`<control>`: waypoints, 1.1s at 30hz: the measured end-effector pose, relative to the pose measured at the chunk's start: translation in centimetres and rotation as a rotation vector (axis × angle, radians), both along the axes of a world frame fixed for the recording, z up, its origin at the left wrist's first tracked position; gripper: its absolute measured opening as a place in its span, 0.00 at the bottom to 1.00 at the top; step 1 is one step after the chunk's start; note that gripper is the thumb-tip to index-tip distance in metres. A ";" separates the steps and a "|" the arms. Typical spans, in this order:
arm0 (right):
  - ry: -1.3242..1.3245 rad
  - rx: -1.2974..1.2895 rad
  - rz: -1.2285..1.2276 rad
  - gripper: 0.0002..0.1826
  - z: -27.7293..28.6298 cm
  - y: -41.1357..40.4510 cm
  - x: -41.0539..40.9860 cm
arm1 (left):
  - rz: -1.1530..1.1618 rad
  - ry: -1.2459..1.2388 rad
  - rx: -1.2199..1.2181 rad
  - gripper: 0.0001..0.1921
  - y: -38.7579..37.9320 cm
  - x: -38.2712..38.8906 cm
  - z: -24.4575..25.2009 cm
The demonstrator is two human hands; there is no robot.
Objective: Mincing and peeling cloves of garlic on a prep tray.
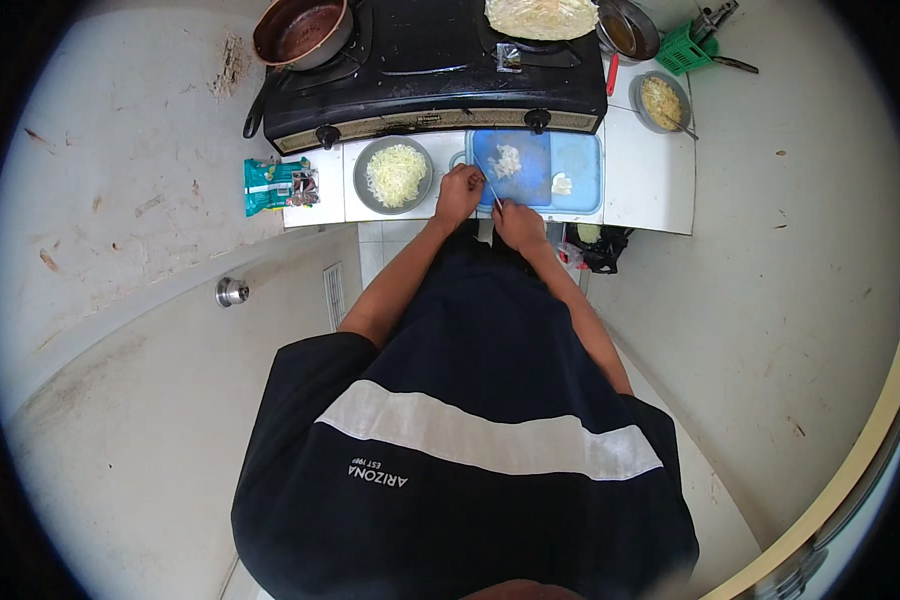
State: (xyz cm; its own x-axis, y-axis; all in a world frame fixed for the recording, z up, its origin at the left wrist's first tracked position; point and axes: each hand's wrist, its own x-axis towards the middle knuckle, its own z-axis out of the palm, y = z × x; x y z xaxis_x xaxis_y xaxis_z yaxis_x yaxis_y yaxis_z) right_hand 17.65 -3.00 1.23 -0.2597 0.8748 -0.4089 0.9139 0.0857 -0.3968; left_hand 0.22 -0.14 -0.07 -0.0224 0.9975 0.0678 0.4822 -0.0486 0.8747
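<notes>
My right hand (pixel 519 225) is closed around the handle of a knife (pixel 493 187), whose thin blade points away over the left part of a blue cutting board (pixel 529 180). At the board's left edge is my left hand (pixel 461 193), fingers bent near the blade; whether it pinches the blade or a small piece is too small to tell. A small heap of chopped white pieces (pixel 506 161) lies on the darker blue part of the board. Farther right on the lighter blue surface rests a white chunk (pixel 562 184). To the left stands a grey bowl (pixel 358 184) of shredded cabbage (pixel 397 175).
A black gas stove (pixel 427 90) backs the white tiled counter (pixel 649 187), carrying a brown pan (pixel 300 34) and a cabbage piece (pixel 544 16). A teal packet (pixel 266 187) lies left. At right are a bowl of yellowish food (pixel 661 103), pans (pixel 630 30) and a green basket (pixel 681 51).
</notes>
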 end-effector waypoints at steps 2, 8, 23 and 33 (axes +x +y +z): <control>-0.003 -0.015 -0.004 0.25 0.1 -0.1 0.1 | -0.012 0.040 0.022 0.04 -0.1 -0.2 0.1; -0.009 -0.076 -0.045 0.24 1.2 -1.1 1.5 | -0.004 -0.044 -0.033 0.05 -0.3 -0.3 -0.5; 0.088 -0.104 -0.012 0.24 1.5 -1.2 1.2 | -0.015 0.015 -0.017 0.04 -0.2 -0.2 -0.5; 0.017 -0.025 -0.003 0.24 -0.1 -0.4 0.1 | -0.016 0.018 -0.003 0.05 -0.2 -0.1 -0.9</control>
State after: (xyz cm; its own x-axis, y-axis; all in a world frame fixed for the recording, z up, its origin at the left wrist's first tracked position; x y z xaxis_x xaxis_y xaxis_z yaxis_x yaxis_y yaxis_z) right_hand 17.78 -3.40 1.15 -0.2638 0.8653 -0.4263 0.9072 0.0724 -0.4143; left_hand 0.17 -0.38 -0.93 -0.0050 0.9979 0.0647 0.4970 -0.0536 0.8661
